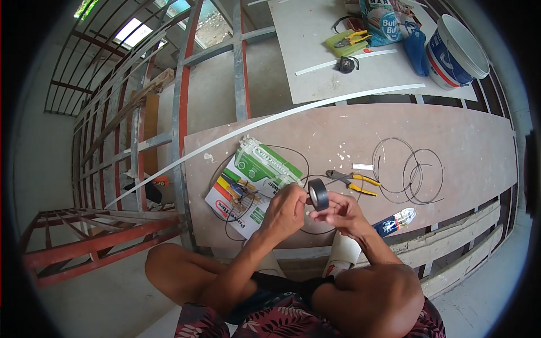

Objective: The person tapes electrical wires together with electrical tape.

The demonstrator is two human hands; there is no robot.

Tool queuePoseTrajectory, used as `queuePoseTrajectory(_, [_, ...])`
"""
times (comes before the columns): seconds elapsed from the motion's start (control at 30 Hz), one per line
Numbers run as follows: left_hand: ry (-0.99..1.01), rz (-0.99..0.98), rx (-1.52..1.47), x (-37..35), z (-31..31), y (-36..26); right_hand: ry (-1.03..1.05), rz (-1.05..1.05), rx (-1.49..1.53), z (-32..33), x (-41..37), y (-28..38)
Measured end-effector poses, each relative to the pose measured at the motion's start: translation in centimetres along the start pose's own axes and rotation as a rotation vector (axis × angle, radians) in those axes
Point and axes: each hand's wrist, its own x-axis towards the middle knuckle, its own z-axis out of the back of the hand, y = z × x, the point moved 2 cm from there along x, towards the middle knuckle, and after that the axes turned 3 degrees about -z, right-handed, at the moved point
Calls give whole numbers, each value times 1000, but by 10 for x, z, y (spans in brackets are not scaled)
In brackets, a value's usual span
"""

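A seated person holds a tape roll (318, 194) upright over the near edge of a brown board bench (479, 146), with the left hand (287, 211) at 9 o'clock of it and the right hand (341, 214) at 4 o'clock. The left hand's fingers are pinched together on the roll's rim. The right hand is half-curled, fingers pressed to the roll's side. The roll is a glossy black ring seen nearly edge-on, raised off the board.

The bench's left edge, at 9 o'clock, gives onto open red and grey steel framing (180, 112). Its surface toward 3 o'clock is bare past loose coils of thin black wire (428, 169). Yellow-handled pliers (360, 181) lie just beyond the roll at 1 o'clock. A green packet (265, 163) and printed card packaging (231, 208) lie at 10 o'clock. A long white strip (253, 127) crosses the far edge.
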Motion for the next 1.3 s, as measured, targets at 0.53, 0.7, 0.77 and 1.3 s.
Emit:
queuePoseTrajectory(0.53, [81,124,100,13,5,-5,-64,-4,-752,6,26,12])
queuePoseTrajectory(0.7, [178,367,-22,8,-2,24,-99,-32,-806,-1,25,9])
queuePoseTrajectory(0.77, [309,596,-184,10,6,36,-59,-94,-851,10,28,2])
queuePoseTrajectory(1.3, [133,429,31,7,-20,58,-78,-260,-1094,-3,45,5])
